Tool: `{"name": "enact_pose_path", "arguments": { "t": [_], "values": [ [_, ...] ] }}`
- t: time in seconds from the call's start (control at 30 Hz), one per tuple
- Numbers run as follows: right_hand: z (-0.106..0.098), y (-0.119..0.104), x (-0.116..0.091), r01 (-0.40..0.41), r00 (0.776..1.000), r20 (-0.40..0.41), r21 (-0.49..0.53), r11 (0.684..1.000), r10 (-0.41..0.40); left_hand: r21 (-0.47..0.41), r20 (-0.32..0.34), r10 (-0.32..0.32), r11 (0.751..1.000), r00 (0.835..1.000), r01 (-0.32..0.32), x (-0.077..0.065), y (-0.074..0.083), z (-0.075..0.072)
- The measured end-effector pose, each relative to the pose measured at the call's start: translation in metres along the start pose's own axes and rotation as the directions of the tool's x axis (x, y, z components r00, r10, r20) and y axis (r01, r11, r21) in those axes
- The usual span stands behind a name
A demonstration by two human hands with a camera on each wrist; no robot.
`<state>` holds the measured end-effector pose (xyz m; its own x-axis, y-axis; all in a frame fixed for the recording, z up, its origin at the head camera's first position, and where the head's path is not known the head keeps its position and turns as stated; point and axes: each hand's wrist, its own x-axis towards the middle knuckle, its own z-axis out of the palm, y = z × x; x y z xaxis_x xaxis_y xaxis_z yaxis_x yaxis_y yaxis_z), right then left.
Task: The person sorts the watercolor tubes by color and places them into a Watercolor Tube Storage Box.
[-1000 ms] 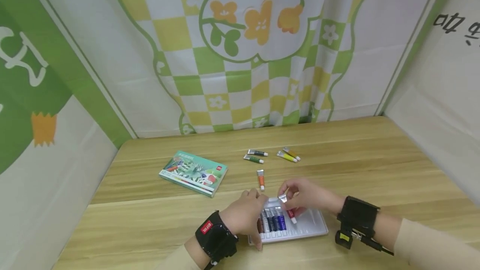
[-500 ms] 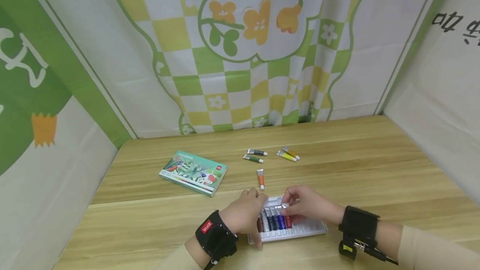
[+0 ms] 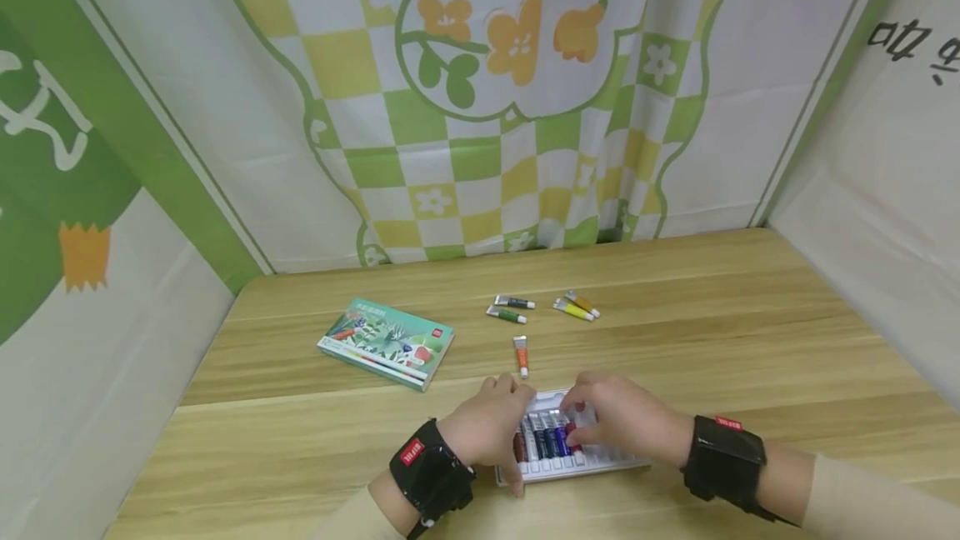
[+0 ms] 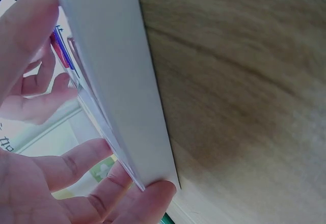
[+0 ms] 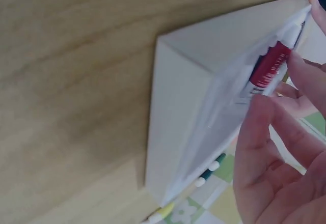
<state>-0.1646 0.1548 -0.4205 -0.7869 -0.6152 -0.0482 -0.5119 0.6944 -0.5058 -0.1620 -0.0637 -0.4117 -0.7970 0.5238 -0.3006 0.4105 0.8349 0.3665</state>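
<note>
A white tray (image 3: 555,473) holds several paint tubes side by side in its left part, in brown, white, dark and blue. My left hand (image 3: 487,427) grips its left end, with the thumb on the near side and fingers at the far side; the tray wall (image 4: 117,91) shows in the left wrist view. My right hand (image 3: 630,415) is over the tray, partly covering a red paint tube (image 5: 272,63). In the right wrist view the thumb and a fingertip hold this tube in the row, right of the blue tube (image 3: 561,440).
Beyond the tray lies an orange tube (image 3: 522,355). Farther back are a green tube (image 3: 507,316), a dark tube (image 3: 514,302), a yellow tube (image 3: 573,310) and an ochre tube (image 3: 582,302). A teal illustrated box (image 3: 386,344) lies at left on the wooden table (image 3: 262,448).
The right hand has lowered the red tube, which was tilted above the tray, into the row beside the blue one. The left hand stays on the tray's end.
</note>
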Motion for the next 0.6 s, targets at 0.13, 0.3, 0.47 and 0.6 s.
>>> {"name": "enact_pose_path", "arguments": {
  "t": [0.13, 0.3, 0.47, 0.6],
  "values": [
    [-0.0025, -0.0024, -0.0031, 0.005, 1.0, 0.028, -0.026, 1.0, -0.004, -0.011, -0.005, -0.005, 1.0, 1.0, 0.005, 0.0003, -0.0007, 0.0007],
    [-0.003, -0.0042, -0.0053, 0.022, 0.999, 0.047, -0.056, 0.998, -0.019, -0.018, -0.01, -0.002, 1.0, 1.0, 0.002, 0.0001, -0.0014, 0.0016],
    [-0.0018, -0.0047, -0.0053, 0.035, 0.998, 0.064, -0.097, 0.995, -0.028, -0.015, -0.005, 0.01, 1.0, 1.0, -0.01, 0.0, -0.0009, 0.0013],
    [-0.0018, -0.0044, -0.0039, 0.021, 0.998, 0.069, -0.099, 0.995, -0.014, -0.014, -0.002, 0.016, 1.0, 1.0, -0.016, -0.0002, -0.0006, 0.0002]
  ]
}}
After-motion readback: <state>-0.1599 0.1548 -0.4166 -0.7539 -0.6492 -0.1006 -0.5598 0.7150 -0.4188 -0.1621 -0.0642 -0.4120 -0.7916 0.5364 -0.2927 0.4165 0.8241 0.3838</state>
